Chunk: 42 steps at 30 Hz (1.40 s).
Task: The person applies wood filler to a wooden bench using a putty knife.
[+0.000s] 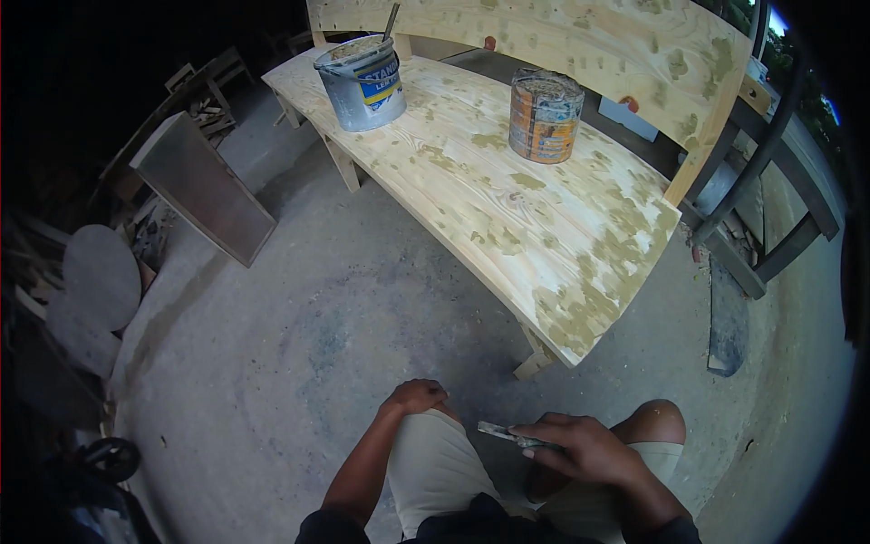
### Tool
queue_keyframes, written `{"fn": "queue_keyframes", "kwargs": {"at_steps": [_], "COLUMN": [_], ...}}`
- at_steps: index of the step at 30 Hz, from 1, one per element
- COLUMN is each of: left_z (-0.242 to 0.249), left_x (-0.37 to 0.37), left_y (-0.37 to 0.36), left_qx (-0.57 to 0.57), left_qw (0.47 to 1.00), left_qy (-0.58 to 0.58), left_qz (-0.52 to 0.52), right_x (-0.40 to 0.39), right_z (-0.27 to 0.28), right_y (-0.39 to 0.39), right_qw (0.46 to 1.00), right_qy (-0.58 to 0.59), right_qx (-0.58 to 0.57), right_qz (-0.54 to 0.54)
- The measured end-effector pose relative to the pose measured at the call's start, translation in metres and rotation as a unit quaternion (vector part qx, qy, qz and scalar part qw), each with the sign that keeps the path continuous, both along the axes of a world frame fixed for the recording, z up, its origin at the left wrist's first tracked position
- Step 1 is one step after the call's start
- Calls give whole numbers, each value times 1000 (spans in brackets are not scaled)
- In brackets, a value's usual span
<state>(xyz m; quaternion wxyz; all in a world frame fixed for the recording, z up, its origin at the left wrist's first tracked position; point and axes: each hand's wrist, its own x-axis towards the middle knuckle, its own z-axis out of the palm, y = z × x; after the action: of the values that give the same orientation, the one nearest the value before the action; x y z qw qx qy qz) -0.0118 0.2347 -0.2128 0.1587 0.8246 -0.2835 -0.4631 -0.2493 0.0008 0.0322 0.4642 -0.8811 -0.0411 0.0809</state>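
Observation:
My right hand (575, 446) is closed round a small putty knife (507, 434), whose blade points left above my lap. My left hand (419, 396) rests on my left knee with nothing seen in it; its fingers lie over the knee. In front stands a pale wooden bench (471, 204), its seat and backrest (598, 54) marked with greenish-brown filler patches, thickest at the near right end. On the seat are a grey bucket (362, 91) with a stick in it and an orange, paint-smeared can (546, 118).
A framed panel (207, 190) leans on the concrete floor (299, 299) at the left. Round boards (101, 276) and wood scraps lie at the far left. Dark wooden frames (770, 208) stand right of the bench, near a dark plank (728, 317).

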Motion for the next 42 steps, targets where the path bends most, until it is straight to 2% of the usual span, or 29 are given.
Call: {"fn": "queue_keyframes", "kwargs": {"at_steps": [2, 4, 5, 6, 7, 9, 10, 12, 14, 16, 17, 18, 19, 21, 22, 24, 25, 26, 27, 29, 31, 32, 34, 36, 38, 39, 42], "left_z": [-10, -13, -12, -13, -16, -28, -39, -76, -120, -114, -120, -127, -137, -165, -185, -215, -224, -227, -230, -233, -247, -257, -264, -269, -277, -307, -353], "left_x": [0, -2, -2, -2, -3, 6, 10, 14, 9, -7, -15, -23, -29, -43, -54, -72, -75, -76, -77, -78, -81, -82, -82, -80, -86, -90, -86], "left_y": [-5, -5, -6, -7, -6, -3, 3, 25, 56, 75, 82, 88, 94, 105, 111, 117, 117, 114, 110, 107, 111, 114, 117, 117, 119, 140, 169], "left_qx": [-6, -11, -55, -99, -105, -240, -245, -245, -106, 76, 126, 172, 167, 237, 233, 195, 191, 207, 223, 227, 243, 243, 251, 249, 268, 273, 218], "left_qw": [1000, 999, 996, 988, 987, 932, 931, 886, 929, 952, 952, 949, 950, 952, 953, 951, 953, 947, 941, 940, 926, 927, 916, 916, 885, 883, 903], "left_qy": [-23, -42, -27, -10, -9, 48, 48, 78, -33, -110, -119, -130, -131, -108, -110, -169, -170, -181, -192, -200, -248, -250, -286, -295, -366, -368, -364], "left_qz": [4, 6, 64, 122, 123, 269, 268, 385, 354, 274, 253, 232, 229, 162, 158, 173, 166, 167, 169, 160, 148, 141, 128, 112, 107, 97, -63], "right_x": [19, 55, 79, 105, 132, 180, 197, 214, 216, 205, 198, 190, 182, 162, 149, 117, 102, 87, 74, 38, 8, -1, -16, -24, -25, -23, -20], "right_z": [44, 79, 87, 89, 86, 68, 56, 42, 45, 62, 70, 80, 90, 106, 105, 97, 88, 76, 67, 70, 47, 35, 9, -14, -26, -21, -20], "right_y": [-9, -18, -23, -30, -36, -49, -53, -50, -51, -53, -55, -56, -55, -56, -62, -76, -80, -85, -84, -72, -68, -68, -72, -70, -74, -75, -76], "right_qw": [999, 984, 969, 948, 936, 911, 902, 890, 878, 879, 874, 873, 866, 858, 857, 904, 903, 962, 984, 966, 956, 955, 942, 934, 924, 926, 924], "right_qy": [-36, -105, -130, -154, -146, -138, -136, -109, -79, -13, 0, 3, 35, 72, 73, -25, -21, -36, -52, 114, 130, 128, 185, 188, 194, 189, 182], "right_qx": [19, -132, -197, -261, -304, -373, -398, -432, -464, -476, -485, -487, -498, -508, -510, -422, -425, -243, -53, 115, 228, 232, 274, 293, 316, 316, 332], "right_qz": [-12, -52, -72, -91, -102, -106, -100, -92, -85, -31, -21, -26, -15, -12, -17, -58, -65, -117, -165, -201, -129, -136, -49, -74, -96, -83, -57]}}
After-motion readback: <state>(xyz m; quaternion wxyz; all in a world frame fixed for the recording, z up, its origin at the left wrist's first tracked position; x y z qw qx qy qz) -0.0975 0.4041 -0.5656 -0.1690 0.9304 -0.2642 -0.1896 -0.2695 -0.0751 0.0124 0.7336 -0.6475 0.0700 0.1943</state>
